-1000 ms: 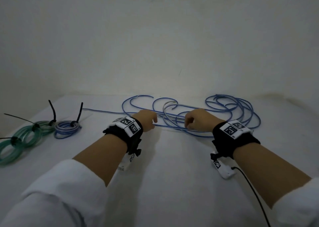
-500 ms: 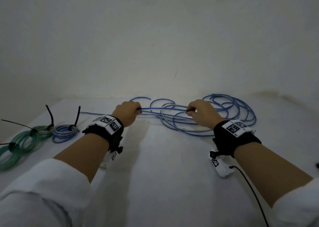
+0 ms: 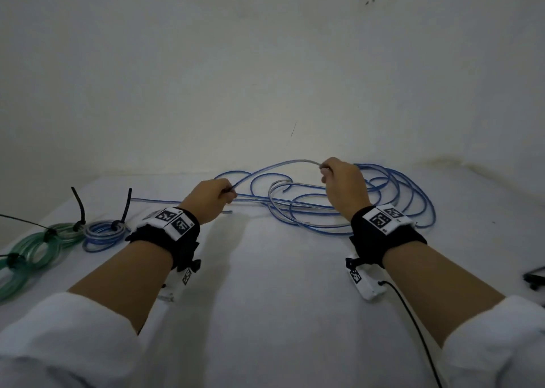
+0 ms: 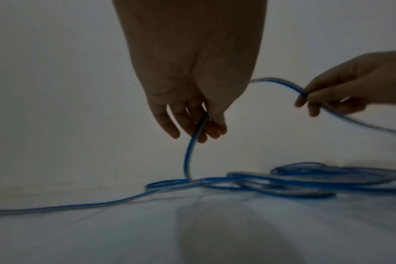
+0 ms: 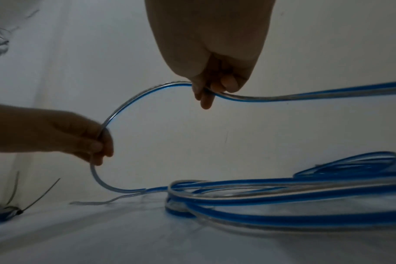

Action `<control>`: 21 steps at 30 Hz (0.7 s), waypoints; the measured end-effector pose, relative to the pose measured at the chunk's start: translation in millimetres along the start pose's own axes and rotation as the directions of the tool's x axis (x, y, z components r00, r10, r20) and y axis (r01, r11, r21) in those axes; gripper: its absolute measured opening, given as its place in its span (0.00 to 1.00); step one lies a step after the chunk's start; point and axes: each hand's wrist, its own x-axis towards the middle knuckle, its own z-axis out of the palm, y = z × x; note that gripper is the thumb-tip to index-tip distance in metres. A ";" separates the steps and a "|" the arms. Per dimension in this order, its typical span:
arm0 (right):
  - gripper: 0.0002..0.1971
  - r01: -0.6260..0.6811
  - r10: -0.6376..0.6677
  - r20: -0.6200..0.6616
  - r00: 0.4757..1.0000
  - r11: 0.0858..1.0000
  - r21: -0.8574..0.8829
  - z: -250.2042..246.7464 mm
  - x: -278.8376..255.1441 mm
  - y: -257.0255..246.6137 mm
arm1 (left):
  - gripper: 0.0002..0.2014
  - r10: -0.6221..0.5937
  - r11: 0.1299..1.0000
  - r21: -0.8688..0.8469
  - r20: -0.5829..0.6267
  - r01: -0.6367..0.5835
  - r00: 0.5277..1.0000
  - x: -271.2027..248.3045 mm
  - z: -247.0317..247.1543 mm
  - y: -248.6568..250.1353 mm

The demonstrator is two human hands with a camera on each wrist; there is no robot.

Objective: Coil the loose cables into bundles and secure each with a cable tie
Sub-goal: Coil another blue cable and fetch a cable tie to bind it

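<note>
A long loose blue-and-clear cable point(image 3: 392, 199) lies tangled in loops on the white table point(image 3: 265, 299). My left hand point(image 3: 228, 194) pinches the cable near its free end, above the table. My right hand point(image 3: 326, 171) grips the same cable further along and higher up, so an arc of it point(image 3: 283, 165) spans between the two hands. In the left wrist view the cable point(image 4: 189, 153) drops from my left hand's fingers point(image 4: 199, 128) to the table. In the right wrist view my right hand point(image 5: 211, 89) pinches the cable point(image 5: 133, 101), with the loose loops point(image 5: 283, 194) below.
At the table's left lie a small blue coiled bundle point(image 3: 103, 232) and green coiled bundles point(image 3: 35, 252), each bound with black cable ties point(image 3: 79, 207). A dark object point(image 3: 535, 280) sits at the right edge. The wall point(image 3: 265, 78) stands close behind the table.
Both hands have lifted off the table with the cable. The right hand rose and moved back, the left drew leftward, raising an arc of cable between them.
</note>
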 end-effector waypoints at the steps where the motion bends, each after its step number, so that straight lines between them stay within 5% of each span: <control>1: 0.08 -0.040 0.040 0.005 0.999 0.999 0.012 0.1 -0.8 0.8 | 0.07 -0.012 0.999 -0.039 -0.008 0.011 1.000 -1.2 0.6 0.0; 9: 0.04 -0.129 0.127 0.085 0.988 0.991 0.019 9.3 -2.2 4.6 | 0.12 -0.036 0.849 -0.527 -0.121 -0.034 0.992 -1.3 1.0 39.8; 14: 0.07 -0.149 0.153 0.143 0.978 0.988 -0.038 9.5 -3.0 11.2 | 0.23 -0.078 0.606 -0.795 -0.021 0.030 0.997 6.2 -2.2 54.3; 18: 0.10 -0.125 0.131 0.190 0.973 0.991 -0.045 5.7 -6.7 8.5 | 0.18 0.005 0.632 -0.772 -0.079 -0.064 0.997 2.7 -3.6 62.7; 21: 0.13 -0.105 0.101 0.196 0.975 0.994 0.010 4.0 -10.8 5.6 | 0.10 -0.040 0.666 -0.743 -0.130 -0.070 0.991 4.2 -0.2 62.0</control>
